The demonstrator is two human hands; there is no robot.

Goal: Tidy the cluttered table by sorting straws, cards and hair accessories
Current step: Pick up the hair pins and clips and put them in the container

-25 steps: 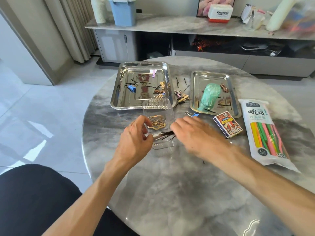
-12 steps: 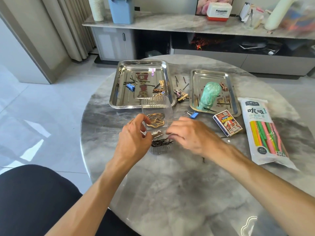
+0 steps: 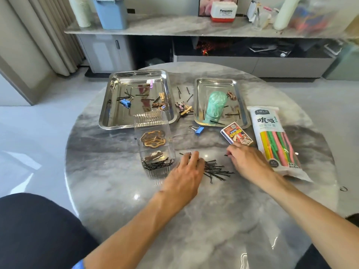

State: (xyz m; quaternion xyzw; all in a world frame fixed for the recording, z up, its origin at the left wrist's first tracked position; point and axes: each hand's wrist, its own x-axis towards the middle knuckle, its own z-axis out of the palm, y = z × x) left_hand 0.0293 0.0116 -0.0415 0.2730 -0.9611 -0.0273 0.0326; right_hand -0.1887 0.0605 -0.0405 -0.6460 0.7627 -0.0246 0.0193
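Both hands have left the clear box [image 3: 155, 146] since a second ago. The left hand [image 3: 184, 171] lies flat, fingers extended, on loose hairpins [image 3: 215, 169] on the surface [image 3: 213, 220]. The right hand [image 3: 246, 160], fingers curled, seems to pinch one pin; grip uncertain. Gathering continues; trays still hold unsorted clips.

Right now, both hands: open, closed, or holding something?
Left hand: open, fingers resting on the bobby pins.
Right hand: fingers curled, pinching a single pin.
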